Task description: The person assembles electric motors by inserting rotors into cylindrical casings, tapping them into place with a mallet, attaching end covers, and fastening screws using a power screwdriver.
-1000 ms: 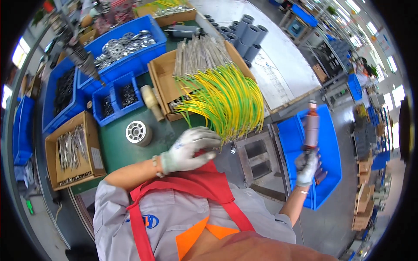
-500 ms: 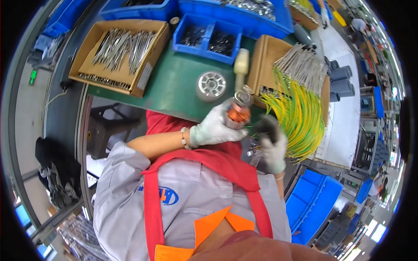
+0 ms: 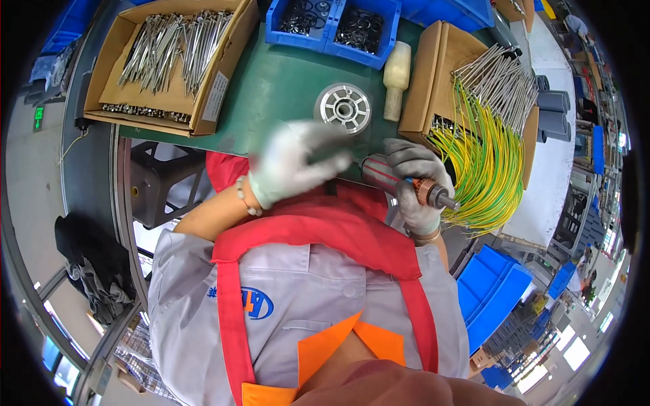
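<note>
My right hand (image 3: pixel 418 183), in a grey-palmed work glove, is closed around a motor armature (image 3: pixel 382 170). The armature lies tilted sideways, its shaft and copper-coloured end pointing right past my fingers. Part of its middle is hidden by the glove. My left hand (image 3: pixel 298 162), in a white glove and smeared by motion, is apart from the armature, fingers stretched out and holding nothing. Just beyond that hand, a round silver metal part (image 3: pixel 344 108) with a spoked face rests on the green table (image 3: pixel 271 88). A pale bottle-shaped tool (image 3: pixel 397 74) lies right of it.
A cardboard box (image 3: pixel 233 51) of metal rods stands at the left. Another box (image 3: pixel 430 81) at the right holds rods, with yellow-green wires (image 3: pixel 487 176) hanging over its near side. A two-part blue bin (image 3: pixel 355 58) with black rings stands at the back.
The armature has passed from my left hand to my right and tipped from upright to sideways. My left hand has let go and moved left. The view has shifted slightly.
</note>
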